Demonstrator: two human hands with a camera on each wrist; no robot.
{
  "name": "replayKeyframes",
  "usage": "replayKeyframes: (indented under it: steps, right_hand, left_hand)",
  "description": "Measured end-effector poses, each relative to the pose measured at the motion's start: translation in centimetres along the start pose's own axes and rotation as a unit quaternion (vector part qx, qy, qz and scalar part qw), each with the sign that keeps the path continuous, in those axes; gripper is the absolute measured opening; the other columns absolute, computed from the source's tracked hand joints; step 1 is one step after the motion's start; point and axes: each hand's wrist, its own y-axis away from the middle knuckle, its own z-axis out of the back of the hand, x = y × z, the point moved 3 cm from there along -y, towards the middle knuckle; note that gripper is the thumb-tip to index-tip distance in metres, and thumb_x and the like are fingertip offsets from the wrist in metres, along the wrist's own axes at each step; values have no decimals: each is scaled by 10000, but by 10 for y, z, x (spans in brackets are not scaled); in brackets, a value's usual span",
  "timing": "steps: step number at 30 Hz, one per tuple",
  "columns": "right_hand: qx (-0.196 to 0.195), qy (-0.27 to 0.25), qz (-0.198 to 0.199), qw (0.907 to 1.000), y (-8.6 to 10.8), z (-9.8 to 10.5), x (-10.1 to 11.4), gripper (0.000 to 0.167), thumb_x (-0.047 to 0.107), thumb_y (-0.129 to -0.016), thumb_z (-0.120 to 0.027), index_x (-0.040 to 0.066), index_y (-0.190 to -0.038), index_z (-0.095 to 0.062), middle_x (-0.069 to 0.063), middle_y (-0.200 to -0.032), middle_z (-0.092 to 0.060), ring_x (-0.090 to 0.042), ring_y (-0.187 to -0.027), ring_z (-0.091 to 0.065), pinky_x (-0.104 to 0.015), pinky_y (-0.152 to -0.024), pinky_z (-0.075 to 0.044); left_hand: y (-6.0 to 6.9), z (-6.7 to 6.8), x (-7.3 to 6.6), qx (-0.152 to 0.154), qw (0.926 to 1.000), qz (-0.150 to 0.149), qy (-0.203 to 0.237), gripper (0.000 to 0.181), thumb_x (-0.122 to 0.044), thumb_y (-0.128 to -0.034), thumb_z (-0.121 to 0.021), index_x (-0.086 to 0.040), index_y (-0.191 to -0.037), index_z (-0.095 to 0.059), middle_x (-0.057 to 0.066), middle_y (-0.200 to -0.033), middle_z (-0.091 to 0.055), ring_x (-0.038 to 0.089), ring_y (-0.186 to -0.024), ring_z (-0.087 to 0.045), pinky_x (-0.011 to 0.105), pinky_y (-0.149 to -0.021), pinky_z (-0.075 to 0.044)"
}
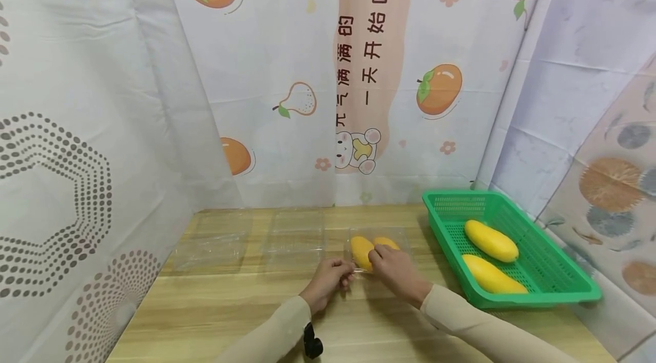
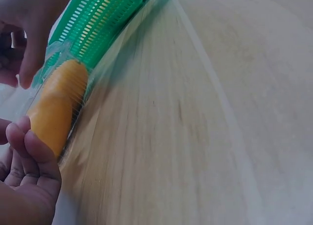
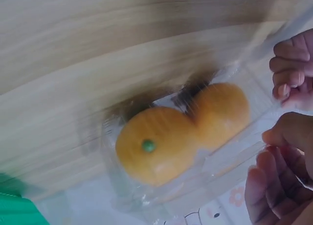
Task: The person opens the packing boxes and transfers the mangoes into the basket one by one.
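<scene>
A clear plastic box [image 3: 225, 173] with two yellow mangoes [image 1: 362, 252] in it lies on the wooden table. At the box's near edge, my left hand [image 1: 328, 280] pinches the rim between thumb and fingertips. My right hand [image 1: 397, 272] is over the right-hand mango and partly hides it. In the right wrist view, its thumb and fingers pinch a thin clear edge, apparently the lid. One mango shows a green spot at its end there. The left wrist view has the left fingertips close against the mangoes.
A green basket [image 1: 538, 297] stands on the right with two mangoes [image 1: 492, 240] in it. Two clear boxes [image 1: 294, 240] lie toward the back left of the table [image 1: 205, 311]. Printed curtains [image 1: 287, 55] hang behind and at both sides.
</scene>
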Motion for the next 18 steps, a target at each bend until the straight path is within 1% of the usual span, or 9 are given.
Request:
replayKeyframes:
  steps: [2,4,6,8,10,12,14,18]
  right_hand:
    - [-42,-309,-214,9993,1,2,-5,295,-23,-739,-844,76,-818,-577,-12,-764,-515,-123,-597,-462,-220,-468,-400]
    - [29,-756,-548,9956,1,7,-11,272,-41,-740,-826,87,-810,-596,4,-766,-528,-106,-608,-486,-209,-498,-425]
    - [176,-1215,-927,9881,-1,11,-17,257,-47,-743,-825,96,-816,-624,21,-782,-541,-97,-647,-514,-204,-552,-455]
    - [305,-1505,-1215,9806,-4,16,-22,237,-49,-761,-824,95,-830,-648,16,-808,-561,-111,-695,-547,-218,-596,-493]
    - [321,-1715,-1349,9754,-9,20,-28,213,-53,-785,-821,82,-848,-667,7,-825,-569,-133,-727,-570,-235,-627,-517]
    - [290,-1754,-1427,9737,-15,25,-35,192,-43,-806,-821,76,-870,-684,6,-841,-566,-144,-748,-571,-248,-650,-527]
    - [244,-1663,-1528,9739,-21,30,-43,182,-17,-820,-827,89,-887,-694,13,-856,-579,-138,-734,-584,-244,-629,-529]
    - [132,-1112,-1683,9794,-28,35,-60,159,99,-833,-858,131,-883,-711,26,-861,-625,-106,-664,-594,-232,-566,-514]
  left_hand:
    - [1,-1,0,-24,10000,-11,-32,226,-102,-983,-665,108,-1061,-698,86,-831,-681,87,-668,-565,193,-596,-474]
    - [3,-3,-1,-62,9999,-53,-69,227,-95,-978,-670,116,-1055,-696,85,-822,-684,85,-656,-561,194,-590,-473]
    - [5,-6,-2,-106,9999,-99,-73,223,-94,-969,-682,121,-1027,-693,74,-790,-678,81,-632,-548,192,-579,-470]
    - [6,-7,-1,-138,9998,-144,-76,224,-92,-960,-692,128,-1005,-687,62,-767,-667,79,-616,-539,191,-570,-467]
    - [7,-8,-1,-153,9997,-157,-63,214,-89,-955,-696,122,-988,-689,54,-756,-659,78,-612,-536,189,-566,-466]
    - [7,-8,0,-161,9998,-140,-41,204,-88,-952,-695,114,-984,-693,54,-756,-655,77,-613,-536,189,-567,-467]
    - [8,-7,0,-166,9998,-118,-53,199,-97,-958,-691,100,-988,-698,56,-766,-658,78,-616,-536,190,-569,-469]
    - [8,-7,1,-187,9998,-79,-51,214,-115,-964,-699,96,-999,-699,75,-784,-674,78,-612,-538,192,-572,-474]
